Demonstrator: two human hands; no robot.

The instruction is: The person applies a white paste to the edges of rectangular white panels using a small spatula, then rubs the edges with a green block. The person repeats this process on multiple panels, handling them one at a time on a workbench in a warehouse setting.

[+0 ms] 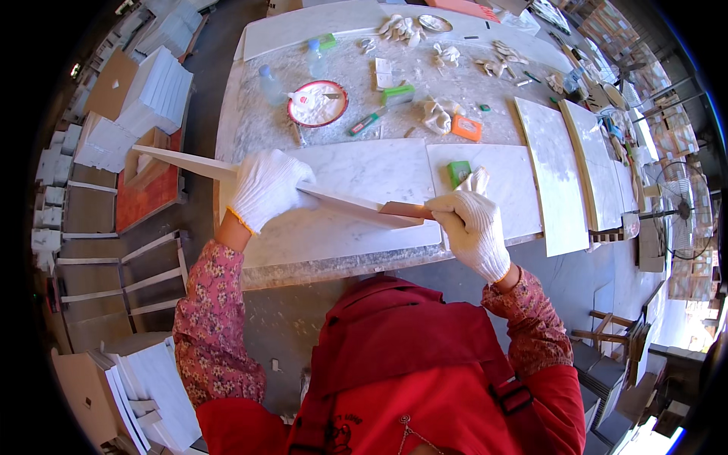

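My left hand [267,189], in a white knit glove, is closed around a long, thin white strip of marble-like slab [345,203], held up on edge over the near side of the worktable. One end of the strip sticks out past the table's left edge. In my right hand [472,227], also gloved, is a flat brown piece [407,211] that lies against the strip's right end. Whether it is a scraper blade or folded abrasive cannot be made out. Beneath both hands lies a white-grey veined marble panel [379,163], with a second panel [500,178] at its right.
Behind the panels stand a red-rimmed bowl of white paste [318,114], a clear bottle [271,85], a green block [458,173], an orange block [466,127] and crumpled gloves [437,115]. Long slabs [557,174] overhang the table's right side. Stacked boxes [155,87] stand at left.
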